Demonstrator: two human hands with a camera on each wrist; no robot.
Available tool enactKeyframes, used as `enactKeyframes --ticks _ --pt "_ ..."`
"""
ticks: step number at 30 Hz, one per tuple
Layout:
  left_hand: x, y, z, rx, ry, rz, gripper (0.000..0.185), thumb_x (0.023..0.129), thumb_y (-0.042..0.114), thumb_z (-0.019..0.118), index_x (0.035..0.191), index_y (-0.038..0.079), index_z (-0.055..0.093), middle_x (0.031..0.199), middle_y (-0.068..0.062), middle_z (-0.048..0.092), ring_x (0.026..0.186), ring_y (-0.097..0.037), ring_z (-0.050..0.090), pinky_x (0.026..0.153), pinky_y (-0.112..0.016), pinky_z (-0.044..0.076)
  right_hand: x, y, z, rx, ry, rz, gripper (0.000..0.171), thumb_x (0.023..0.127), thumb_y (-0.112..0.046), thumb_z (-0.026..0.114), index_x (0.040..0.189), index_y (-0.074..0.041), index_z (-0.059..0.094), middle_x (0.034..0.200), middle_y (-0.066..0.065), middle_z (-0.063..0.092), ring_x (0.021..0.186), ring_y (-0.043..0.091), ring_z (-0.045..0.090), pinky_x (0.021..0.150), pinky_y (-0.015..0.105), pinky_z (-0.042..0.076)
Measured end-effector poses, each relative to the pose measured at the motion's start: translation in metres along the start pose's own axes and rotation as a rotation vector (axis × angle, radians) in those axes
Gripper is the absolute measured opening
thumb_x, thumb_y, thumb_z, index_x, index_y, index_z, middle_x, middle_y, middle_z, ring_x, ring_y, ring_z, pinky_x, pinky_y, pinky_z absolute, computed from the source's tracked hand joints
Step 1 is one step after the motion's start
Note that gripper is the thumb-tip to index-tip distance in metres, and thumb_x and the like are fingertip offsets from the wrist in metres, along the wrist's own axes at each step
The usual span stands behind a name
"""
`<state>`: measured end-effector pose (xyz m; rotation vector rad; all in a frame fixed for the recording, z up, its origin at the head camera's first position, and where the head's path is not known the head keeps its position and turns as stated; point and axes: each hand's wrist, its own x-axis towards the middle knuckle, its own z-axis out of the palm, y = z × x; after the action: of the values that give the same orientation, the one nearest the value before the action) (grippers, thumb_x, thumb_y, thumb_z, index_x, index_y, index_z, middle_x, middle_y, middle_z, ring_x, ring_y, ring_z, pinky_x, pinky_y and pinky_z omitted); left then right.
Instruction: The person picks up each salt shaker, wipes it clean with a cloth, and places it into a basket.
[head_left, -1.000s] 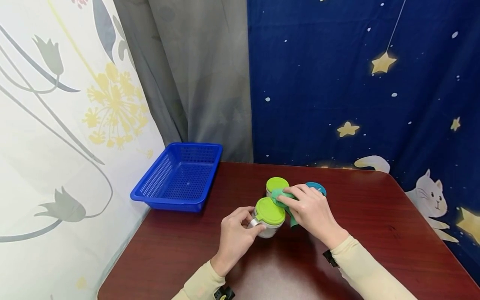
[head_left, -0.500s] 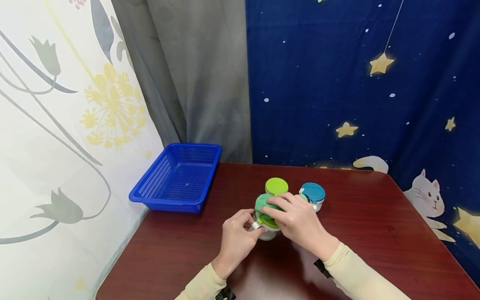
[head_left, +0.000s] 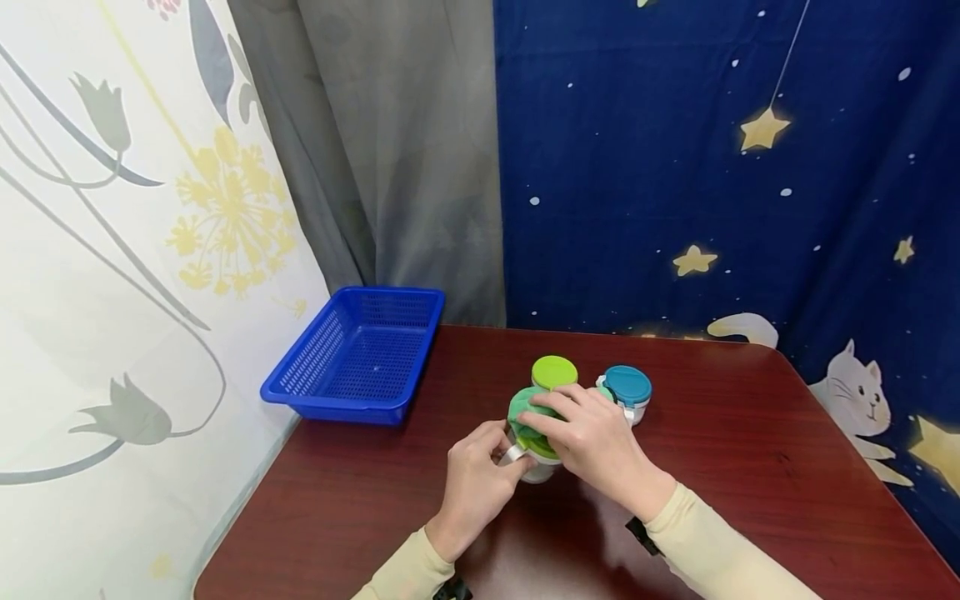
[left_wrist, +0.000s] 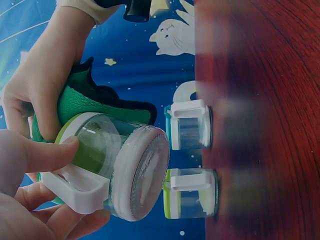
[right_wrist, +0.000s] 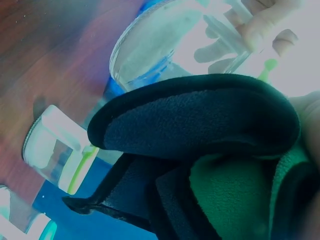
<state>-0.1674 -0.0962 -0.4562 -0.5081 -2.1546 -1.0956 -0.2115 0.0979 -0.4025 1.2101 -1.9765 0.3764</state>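
From the head view, the left hand gripped a small jar near the middle of the bench, while the right hand pressed a green cloth on its lid, fingers curled over it.

The left wrist view showed the jar lifted and tilted, thumb and fingers pinching its clasp; it looked light, rigid and slippery, best held around the body.

In the right wrist view the soft cloth filled the frame; I cannot tell the fingers' state there.

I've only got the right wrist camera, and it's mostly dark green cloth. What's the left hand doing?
Observer: The left hand grips the nearer green-lidded jar at its white clasp.
Operator: And where is the cloth pressed?
Observer: The right hand holds the green cloth on that jar's lid.
Operator: Anything else around?
Observer: A blue basket sits at the table's far left corner.
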Motion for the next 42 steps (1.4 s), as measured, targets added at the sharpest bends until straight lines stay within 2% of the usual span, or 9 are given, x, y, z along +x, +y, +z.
enactKeyframes --ticks 5,9,14,22,29,36,42 --pt "-0.002 0.000 0.002 -0.010 0.001 0.029 0.036 0.066 0.015 0.095 0.073 0.015 0.060 0.104 0.001 0.071 0.075 -0.005 0.063 0.062 -0.015 0.051 -0.003 0.005 -0.001 -0.007 -0.032 0.046 0.043 0.080 -0.005 0.080 0.118 -0.025 0.075 0.118 0.001 0.069 0.106 0.022 0.063 0.072 0.041 0.056" --pt "-0.004 0.001 0.002 -0.025 -0.003 0.060 0.036 0.066 0.015 0.095 0.074 0.014 0.060 0.106 -0.003 0.071 0.073 -0.005 0.063 0.062 -0.014 0.051 -0.006 0.008 -0.005 -0.019 -0.082 0.097 0.043 0.083 -0.006 0.077 0.120 -0.025 0.074 0.120 0.001 0.068 0.107 0.022 0.062 0.072 0.040 0.056" --pt "-0.003 0.001 0.002 -0.063 -0.004 0.066 0.036 0.066 0.014 0.095 0.074 0.014 0.060 0.106 -0.002 0.071 0.073 -0.004 0.064 0.061 -0.014 0.052 -0.008 0.013 -0.010 -0.035 -0.132 0.145 0.043 0.085 -0.006 0.076 0.124 -0.026 0.072 0.121 -0.001 0.067 0.109 0.021 0.061 0.076 0.040 0.056" --pt "-0.001 0.000 0.001 -0.176 0.010 -0.057 0.037 0.066 0.013 0.095 0.070 0.015 0.059 0.105 0.001 0.072 0.071 -0.005 0.067 0.059 -0.019 0.055 -0.015 0.018 -0.014 -0.049 -0.153 0.185 0.045 0.083 -0.005 0.078 0.123 -0.026 0.073 0.120 0.000 0.067 0.109 0.021 0.061 0.076 0.040 0.056" --pt "0.003 -0.002 -0.002 -0.153 0.030 -0.114 0.037 0.066 0.014 0.096 0.068 0.017 0.059 0.103 0.002 0.073 0.076 -0.007 0.068 0.060 -0.021 0.055 -0.022 0.020 -0.019 -0.045 -0.147 0.199 0.044 0.084 -0.005 0.075 0.122 -0.026 0.073 0.119 0.000 0.067 0.108 0.020 0.061 0.079 0.041 0.056" --pt "0.011 -0.007 -0.006 -0.149 0.076 -0.190 0.038 0.064 0.013 0.096 0.067 0.019 0.058 0.101 0.004 0.074 0.083 -0.014 0.071 0.061 -0.023 0.056 -0.021 0.017 -0.024 -0.009 -0.090 0.168 0.043 0.083 -0.004 0.073 0.120 -0.025 0.075 0.119 -0.001 0.068 0.107 0.019 0.062 0.074 0.040 0.057" --pt "0.015 -0.008 -0.008 -0.154 0.082 -0.218 0.035 0.066 0.016 0.096 0.067 0.019 0.061 0.101 0.005 0.074 0.079 -0.009 0.068 0.061 -0.025 0.056 -0.021 0.016 -0.025 0.012 -0.035 0.127 0.046 0.081 -0.002 0.074 0.121 -0.024 0.074 0.118 0.000 0.068 0.104 0.019 0.063 0.071 0.039 0.057"
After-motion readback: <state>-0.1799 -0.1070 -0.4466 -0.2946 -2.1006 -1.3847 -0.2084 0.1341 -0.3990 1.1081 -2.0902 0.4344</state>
